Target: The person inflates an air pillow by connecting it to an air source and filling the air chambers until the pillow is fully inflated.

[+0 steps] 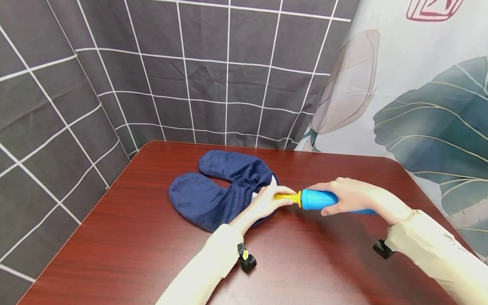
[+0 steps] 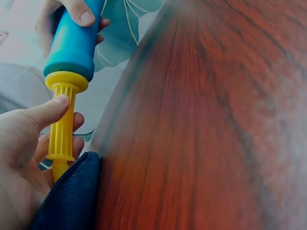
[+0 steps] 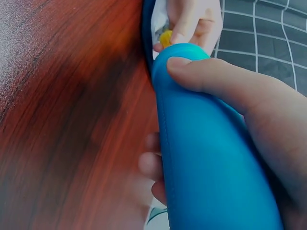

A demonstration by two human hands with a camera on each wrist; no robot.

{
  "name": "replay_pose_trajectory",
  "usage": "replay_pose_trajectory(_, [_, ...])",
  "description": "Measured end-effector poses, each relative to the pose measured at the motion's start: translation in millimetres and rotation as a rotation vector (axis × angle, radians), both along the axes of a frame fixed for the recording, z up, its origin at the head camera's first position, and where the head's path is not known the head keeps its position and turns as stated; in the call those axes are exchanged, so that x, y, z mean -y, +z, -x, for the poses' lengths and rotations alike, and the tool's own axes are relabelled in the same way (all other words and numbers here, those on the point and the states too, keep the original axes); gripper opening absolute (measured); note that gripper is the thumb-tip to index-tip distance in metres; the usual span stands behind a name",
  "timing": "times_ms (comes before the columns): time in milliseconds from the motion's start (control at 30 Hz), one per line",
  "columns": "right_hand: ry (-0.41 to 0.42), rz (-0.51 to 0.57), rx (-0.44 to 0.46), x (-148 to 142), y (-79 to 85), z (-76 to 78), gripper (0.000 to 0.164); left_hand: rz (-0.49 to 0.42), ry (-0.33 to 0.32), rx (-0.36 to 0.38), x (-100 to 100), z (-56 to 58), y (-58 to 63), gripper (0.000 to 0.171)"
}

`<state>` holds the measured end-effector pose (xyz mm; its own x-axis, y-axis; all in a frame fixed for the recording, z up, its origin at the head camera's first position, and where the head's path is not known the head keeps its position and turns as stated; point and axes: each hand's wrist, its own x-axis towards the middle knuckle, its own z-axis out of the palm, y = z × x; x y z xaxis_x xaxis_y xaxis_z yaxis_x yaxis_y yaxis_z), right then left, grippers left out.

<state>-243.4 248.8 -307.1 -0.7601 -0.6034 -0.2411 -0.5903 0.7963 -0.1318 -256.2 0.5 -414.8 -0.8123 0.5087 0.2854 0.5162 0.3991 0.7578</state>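
A hand pump with a blue barrel point(image 1: 314, 200) and a ribbed yellow neck point(image 2: 61, 132) lies level between both hands at the pillow's right end. My right hand point(image 1: 352, 194) grips the blue barrel, thumb along its top and fingers underneath. My left hand point(image 1: 265, 203) pinches the yellow neck between thumb and fingers. A navy plush U-shaped neck pillow point(image 1: 198, 197) lies with its two arms pointing left. Its zipped edge point(image 2: 72, 191) gapes beside the left hand, and some white material point(image 1: 273, 181) shows there. The neck's narrow tip goes down behind this edge, its end hidden.
The pillow rests on a reddish-brown wooden table point(image 1: 126, 237). Behind and to the left hangs a dark grey cloth point(image 1: 206, 80) with white grid lines. A pale curtain point(image 1: 400, 76) with leaf and flower prints hangs at the back right.
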Motion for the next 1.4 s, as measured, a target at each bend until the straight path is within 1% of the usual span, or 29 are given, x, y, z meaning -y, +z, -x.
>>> replay_pose_trajectory(167, [-0.011, 0.028, 0.033, -11, 5.5, -2.7, 0.073, -0.009, 0.015, 0.012, 0, 0.5, -1.2, 0.03])
replay_pose_trajectory(367, [-0.019, 0.046, 0.032, -31, 12.3, -6.9, 0.073, -0.005, 0.028, 0.014, 1, 0.3, -1.4, 0.03])
replay_pose_trajectory(600, [-0.029, 0.06, -0.011, -56, 18.6, -12.2, 0.075, -0.018, 0.023, 0.05, 3, 1.2, -1.9, 0.032])
replay_pose_trajectory(933, [-0.052, 0.068, -0.084, -89, 26.9, -22.1, 0.073, -0.017, 0.013, 0.054, 4, 0.6, -2.3, 0.032])
replay_pose_trajectory(1233, [-0.131, 0.02, -0.116, -114, 35.6, -29.0, 0.073, -0.016, 0.017, 0.056, 5, 1.7, -2.8, 0.032])
replay_pose_trajectory(1400, [-0.185, 0.011, -0.078, -113, 36.9, -33.5, 0.057, -0.006, 0.012, 0.071, 5, 2.1, -3.9, 0.032])
